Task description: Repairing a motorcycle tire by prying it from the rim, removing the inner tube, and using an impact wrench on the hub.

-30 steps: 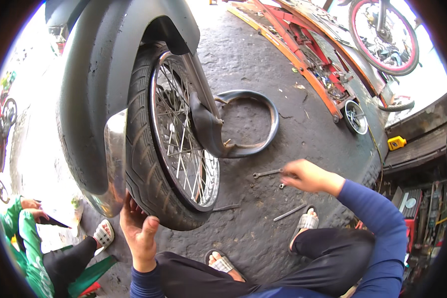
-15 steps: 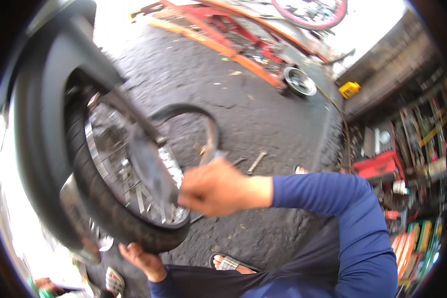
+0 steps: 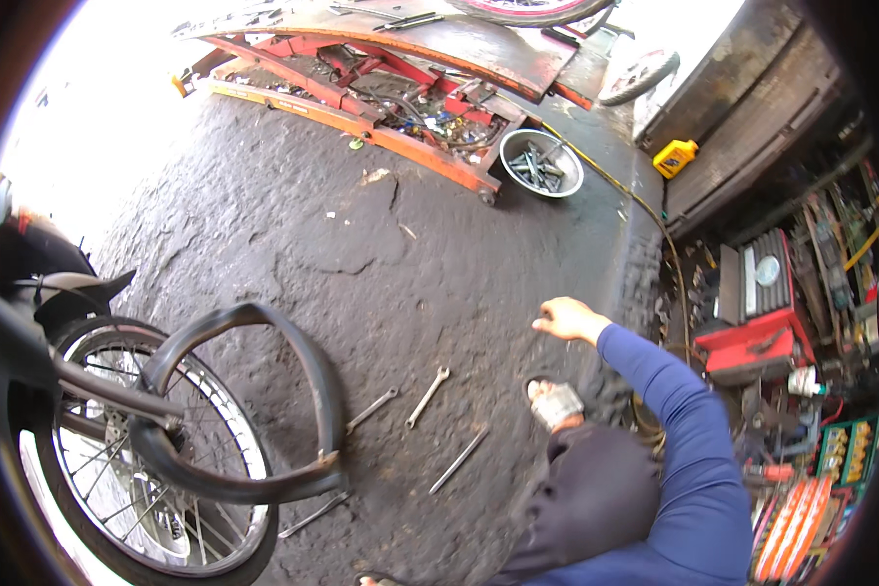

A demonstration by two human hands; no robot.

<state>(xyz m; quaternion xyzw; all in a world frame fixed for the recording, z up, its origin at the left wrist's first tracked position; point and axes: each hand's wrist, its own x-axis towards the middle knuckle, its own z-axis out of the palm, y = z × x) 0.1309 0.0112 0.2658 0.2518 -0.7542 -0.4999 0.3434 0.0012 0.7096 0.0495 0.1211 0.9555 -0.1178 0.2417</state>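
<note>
My right hand [image 3: 568, 319] is held out over the dark floor, above my sandalled foot. Its fingers are curled and nothing shows in them. My left hand is out of view. At the left a motorcycle's spoked wheel [image 3: 254, 437] with a black tyre sits at the fork [image 3: 117, 391]. A black inner tube [image 3: 330, 391] loops across the wheel and over the floor beside it. Between the tube and my foot lie a combination wrench [image 3: 428, 397], another wrench [image 3: 372, 409] and a thin metal bar [image 3: 459, 461]. One more metal tool [image 3: 313, 516] lies by the tyre.
An orange-red lift [image 3: 361, 122] stands at the back, with a metal bowl [image 3: 578, 176] of metal parts beside it. A yellow bottle [image 3: 674, 158] and a yellow hose [image 3: 645, 205] are at the right. Nearer are a red toolbox [image 3: 752, 347] and crowded tools.
My view has swung to the right. My right hand has moved off the wheel toward the right. My left hand, earlier under the tyre, has left the picture.
</note>
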